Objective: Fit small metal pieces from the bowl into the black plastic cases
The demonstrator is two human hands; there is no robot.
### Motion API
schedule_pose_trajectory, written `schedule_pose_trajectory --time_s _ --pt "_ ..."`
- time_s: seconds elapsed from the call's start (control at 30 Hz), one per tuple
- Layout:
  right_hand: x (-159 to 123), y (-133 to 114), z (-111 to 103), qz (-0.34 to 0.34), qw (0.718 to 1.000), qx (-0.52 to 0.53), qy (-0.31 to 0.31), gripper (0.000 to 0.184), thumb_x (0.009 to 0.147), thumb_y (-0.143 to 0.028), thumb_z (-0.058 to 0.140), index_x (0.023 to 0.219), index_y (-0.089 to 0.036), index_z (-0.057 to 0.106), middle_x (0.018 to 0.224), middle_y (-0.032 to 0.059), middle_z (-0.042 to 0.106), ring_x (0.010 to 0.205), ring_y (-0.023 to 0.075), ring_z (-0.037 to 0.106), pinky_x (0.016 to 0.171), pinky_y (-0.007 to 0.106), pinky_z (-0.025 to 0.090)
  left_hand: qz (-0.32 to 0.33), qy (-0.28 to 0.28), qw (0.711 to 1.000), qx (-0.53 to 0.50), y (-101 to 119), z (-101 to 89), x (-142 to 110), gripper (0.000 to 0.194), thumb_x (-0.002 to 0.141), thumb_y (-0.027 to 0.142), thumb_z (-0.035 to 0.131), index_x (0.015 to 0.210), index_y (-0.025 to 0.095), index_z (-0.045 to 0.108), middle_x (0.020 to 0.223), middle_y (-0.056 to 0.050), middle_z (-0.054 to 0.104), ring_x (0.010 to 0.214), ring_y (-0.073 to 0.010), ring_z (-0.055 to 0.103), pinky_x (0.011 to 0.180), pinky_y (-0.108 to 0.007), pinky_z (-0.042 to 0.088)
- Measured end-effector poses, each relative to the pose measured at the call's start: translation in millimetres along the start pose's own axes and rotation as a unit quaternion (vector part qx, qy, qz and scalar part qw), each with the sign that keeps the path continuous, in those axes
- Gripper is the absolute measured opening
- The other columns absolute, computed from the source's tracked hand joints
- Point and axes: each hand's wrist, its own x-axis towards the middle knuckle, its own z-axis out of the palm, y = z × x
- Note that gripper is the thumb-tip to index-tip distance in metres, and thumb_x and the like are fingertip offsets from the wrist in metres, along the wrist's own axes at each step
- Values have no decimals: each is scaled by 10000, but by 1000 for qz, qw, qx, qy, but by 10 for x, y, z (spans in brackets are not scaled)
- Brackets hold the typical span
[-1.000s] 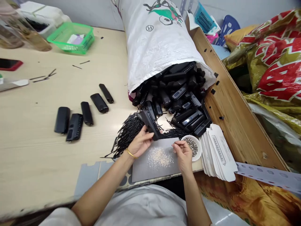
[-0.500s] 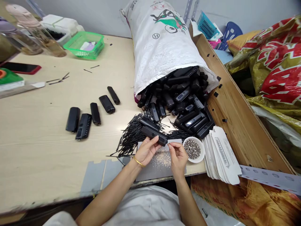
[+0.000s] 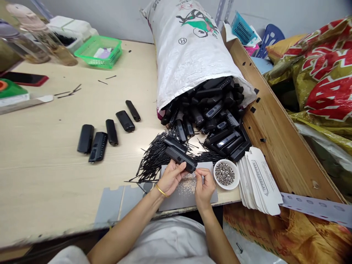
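My left hand (image 3: 172,178) is closed around a long black plastic housing (image 3: 180,158), held slanted above a grey card (image 3: 176,200) strewn with tiny pale bits. My right hand (image 3: 205,185) is pinched at the housing's lower right end; what its fingertips hold is too small to name. A small white bowl (image 3: 232,181) of little metal parts sits just right of my right hand. A heap of thin black rods (image 3: 151,161) lies to the left of the housing.
A white sack (image 3: 189,55) spills black housings (image 3: 217,117) onto the table. Several black housings (image 3: 107,134) lie in a row at left. A stack of white cards (image 3: 260,179) sits right of the bowl. A green basket (image 3: 99,51) and a phone (image 3: 24,79) stand far left.
My right hand left the bowl and came to the housing's end. My left hand turned the housing from steeply tilted to a flatter slant.
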Motion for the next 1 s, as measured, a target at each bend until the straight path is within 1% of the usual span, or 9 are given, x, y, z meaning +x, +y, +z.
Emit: schedule_pose_trajectory --time_s 0.1,0.23,0.33,0.43,0.6,0.67,0.83,0.93,1.0 --pt "-17 61 -143 33 999 12 -24 111 893 -232 524 860 -171 610 815 40 641 798 143 612 725 278 497 112 -42 989 83 14 -58 -129 445 703 283 755 1104 237 568 1100 -50 673 1039 -214 633 952 -391 501" --pt "91 238 -529 59 995 -61 49 181 889 -313 526 906 -158 620 869 69 649 841 175 608 788 330 480 205 -96 916 331 -103 -178 -154 317 676 231 727 984 233 654 999 -54 712 973 -273 657 922 -429 503" --pt "225 442 -763 55 982 -178 -7 248 886 -376 514 900 -161 636 877 87 654 849 205 586 795 353 448 183 43 866 463 74 -368 38 306 686 304 712 958 188 633 831 -72 703 788 -280 669 800 -419 532" --pt "323 657 -857 39 961 -266 -72 315 893 -416 455 898 -162 642 892 110 652 848 238 550 788 388 418 196 215 822 489 635 -745 264 495 701 383 696 1114 160 539 983 -119 674 910 -294 647 837 -418 513" --pt "348 841 -845 17 945 -303 -123 282 890 -345 423 800 -170 626 804 94 630 786 232 511 758 384 394 121 370 677 625 1366 -1275 469 639 700 313 683 1229 29 464 1079 -260 590 1073 -425 545 928 -567 399" --pt "341 837 -848 17 950 -289 -120 265 886 -317 427 820 -172 638 824 90 637 796 229 518 761 381 401 202 321 628 680 1311 -1220 551 606 714 255 647 1260 58 471 1196 -264 528 1185 -431 459 997 -591 323" --pt "349 707 -884 66 975 -199 -70 253 867 -323 467 873 -171 669 885 87 667 865 225 585 809 389 444 266 -53 593 758 782 -688 898 417 694 55 494 1042 209 663 1177 -141 594 1148 -324 500 1026 -523 313" --pt "344 568 -865 162 983 -82 -29 242 835 -365 557 913 -162 664 916 88 678 871 210 621 805 371 474 269 -107 591 753 674 -534 1017 420 682 17 458 967 212 696 1042 -127 651 1082 -307 537 1038 -528 291" --pt "326 470 -802 229 973 20 2 269 777 -388 646 916 -157 644 882 80 681 823 192 633 752 339 493 279 -107 640 707 694 -532 964 390 671 39 494 948 218 703 1016 -109 655 1062 -292 547 1049 -492 309"
